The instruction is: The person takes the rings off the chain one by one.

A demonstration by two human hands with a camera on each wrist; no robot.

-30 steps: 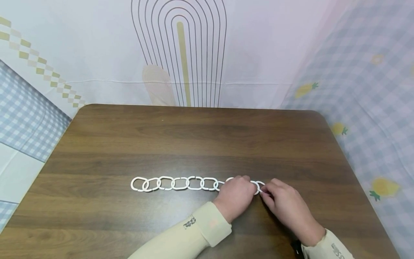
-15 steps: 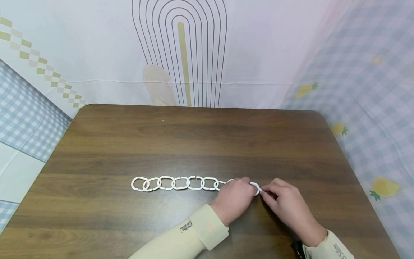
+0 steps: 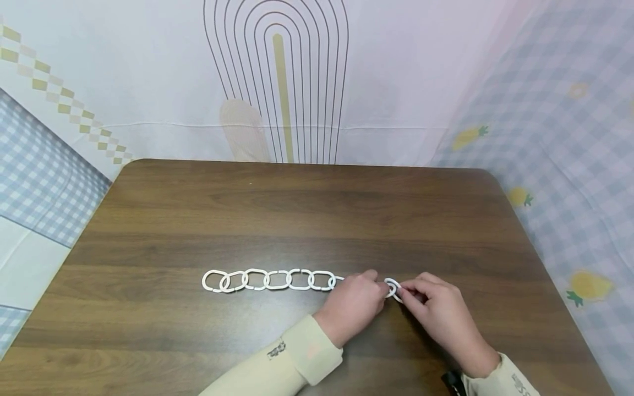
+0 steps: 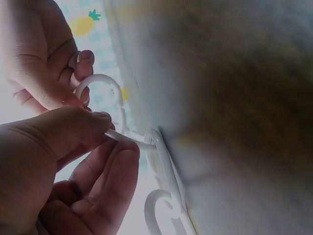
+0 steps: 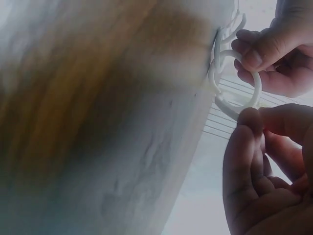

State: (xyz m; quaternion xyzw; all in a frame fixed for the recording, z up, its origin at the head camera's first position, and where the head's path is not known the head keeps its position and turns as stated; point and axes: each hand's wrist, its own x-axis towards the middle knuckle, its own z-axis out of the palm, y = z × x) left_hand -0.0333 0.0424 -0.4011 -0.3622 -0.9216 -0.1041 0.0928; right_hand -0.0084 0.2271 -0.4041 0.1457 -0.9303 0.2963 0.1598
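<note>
A chain of white plastic links (image 3: 289, 280) lies across the table in the head view. Close to its right end, my left hand (image 3: 353, 308) pinches one link between thumb and finger, hiding a stretch of the chain. My right hand (image 3: 441, 313) pinches the end link (image 3: 396, 297) from the right. Seen from the left wrist, that curved link (image 4: 100, 78) rises by the fingertips of both hands, and further links (image 4: 168, 166) hang toward the table. In the right wrist view the left thumb presses on a rounded link (image 5: 257, 85), which overlaps the right hand's link (image 5: 227, 108).
The brown wooden table (image 3: 317, 214) has rounded far corners. Behind it hangs a pale patterned cloth (image 3: 396, 82), with blue checked cloth (image 3: 555, 137) on the right side. Both forearms are in light sleeves, and a black band (image 3: 453, 382) shows at the right wrist.
My left hand has shifted slightly left, showing more of the links between the hands. The end link has turned to a slant in the right fingers. The chain's left part stays nearly still.
</note>
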